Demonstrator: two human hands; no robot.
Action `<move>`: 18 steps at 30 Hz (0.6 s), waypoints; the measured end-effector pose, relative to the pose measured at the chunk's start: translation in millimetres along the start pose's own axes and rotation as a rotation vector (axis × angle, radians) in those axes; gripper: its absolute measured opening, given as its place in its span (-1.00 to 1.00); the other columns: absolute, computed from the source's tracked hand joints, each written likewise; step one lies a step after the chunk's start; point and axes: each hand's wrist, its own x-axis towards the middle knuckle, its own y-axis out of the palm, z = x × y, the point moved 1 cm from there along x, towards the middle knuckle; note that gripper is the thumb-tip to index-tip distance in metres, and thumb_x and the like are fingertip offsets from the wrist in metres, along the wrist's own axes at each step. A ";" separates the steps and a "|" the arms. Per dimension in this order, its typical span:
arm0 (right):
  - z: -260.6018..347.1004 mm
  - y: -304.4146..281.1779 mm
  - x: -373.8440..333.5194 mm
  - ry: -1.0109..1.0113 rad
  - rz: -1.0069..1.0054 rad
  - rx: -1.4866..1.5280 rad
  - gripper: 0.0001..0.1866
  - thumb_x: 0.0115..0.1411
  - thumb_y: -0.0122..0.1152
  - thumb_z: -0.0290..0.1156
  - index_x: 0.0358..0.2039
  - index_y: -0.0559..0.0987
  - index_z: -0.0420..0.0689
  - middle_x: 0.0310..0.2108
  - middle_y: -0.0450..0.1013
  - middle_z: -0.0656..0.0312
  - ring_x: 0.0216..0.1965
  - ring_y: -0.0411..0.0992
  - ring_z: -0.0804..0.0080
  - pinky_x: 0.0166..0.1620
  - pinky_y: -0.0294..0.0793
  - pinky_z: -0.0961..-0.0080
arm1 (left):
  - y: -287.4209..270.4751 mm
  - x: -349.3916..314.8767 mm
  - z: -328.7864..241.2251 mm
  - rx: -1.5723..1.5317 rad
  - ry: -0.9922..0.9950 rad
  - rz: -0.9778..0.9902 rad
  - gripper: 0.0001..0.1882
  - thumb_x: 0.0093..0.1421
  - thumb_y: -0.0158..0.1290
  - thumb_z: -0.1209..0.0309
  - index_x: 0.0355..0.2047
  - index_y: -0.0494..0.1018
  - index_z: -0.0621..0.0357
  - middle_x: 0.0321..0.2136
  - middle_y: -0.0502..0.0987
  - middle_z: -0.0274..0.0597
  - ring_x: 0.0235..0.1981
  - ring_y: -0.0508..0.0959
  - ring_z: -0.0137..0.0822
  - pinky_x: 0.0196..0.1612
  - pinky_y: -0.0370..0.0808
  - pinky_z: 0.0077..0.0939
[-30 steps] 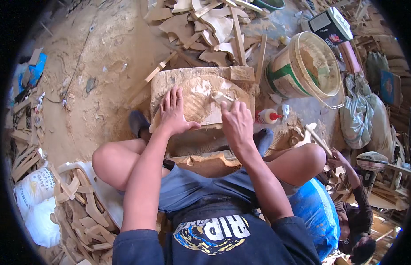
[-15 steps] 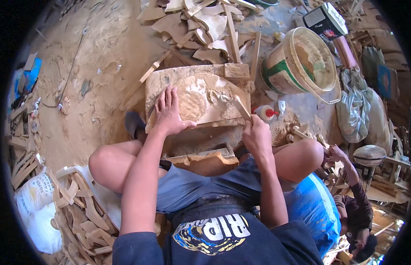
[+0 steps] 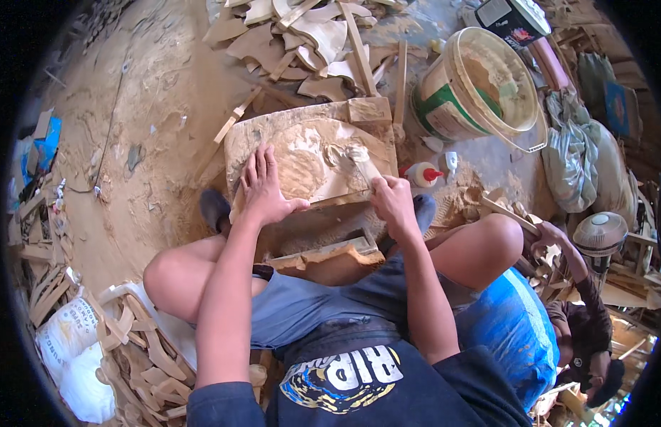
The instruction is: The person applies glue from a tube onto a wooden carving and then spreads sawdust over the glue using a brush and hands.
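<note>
My left hand [image 3: 266,186] lies open with fingers stretched on the left part of a pale, curved wooden piece [image 3: 336,189]. Wet-looking tan paste [image 3: 302,174] is smeared over that piece in a rounded patch, and a small lump of paste [image 3: 336,155] sits right of it. In my right hand [image 3: 394,203] is a flat spatula [image 3: 366,168], its far end coated with paste and touching the piece's right side. Beneath the piece is a thick, worn wooden block [image 3: 243,135].
A white-and-green bucket [image 3: 451,107] and a glue bottle with a red cap [image 3: 423,174] stand to the right. Cut wood pieces [image 3: 320,39] are heaped beyond the block, more [image 3: 156,356] at lower left. At right, another person's hand [image 3: 549,236] holds a wood strip [image 3: 512,215].
My right hand and the spatula have shifted slightly left, with the spatula's tip now beside the paste lump. The left hand stays on the wooden piece. The view has shifted a little.
</note>
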 end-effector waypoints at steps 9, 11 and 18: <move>45.8 -7.2 -65.5 -0.171 -0.133 -0.442 -0.63 0.39 -0.02 -0.34 -0.25 0.67 -0.36 -0.30 0.55 -0.43 -0.18 0.57 -0.43 -0.04 0.52 -0.15 | 2.8 -7.5 16.6 -0.001 0.000 -0.040 0.71 -0.21 0.46 -0.37 0.61 -0.41 0.17 0.63 -0.36 0.16 0.63 -0.33 0.19 0.59 -0.28 0.22; 30.2 -18.0 -62.8 -0.039 -0.177 -0.456 -0.60 0.39 -0.05 -0.33 -0.25 0.68 -0.38 -0.27 0.58 -0.41 -0.15 0.58 -0.41 -0.01 0.51 -0.16 | 1.4 -6.0 10.2 0.022 -0.027 -0.015 0.66 -0.18 0.49 -0.26 0.61 -0.40 0.18 0.63 -0.33 0.11 0.63 -0.31 0.14 0.61 -0.27 0.15; 6.1 -28.1 -45.2 0.060 -0.202 -0.374 -0.54 0.38 -0.08 -0.27 -0.24 0.67 -0.42 -0.29 0.58 -0.42 -0.14 0.60 -0.39 -0.01 0.53 -0.12 | -3.4 -5.9 9.1 0.042 -0.035 0.013 0.71 -0.21 0.45 -0.39 0.61 -0.41 0.19 0.63 -0.35 0.15 0.63 -0.32 0.19 0.60 -0.29 0.20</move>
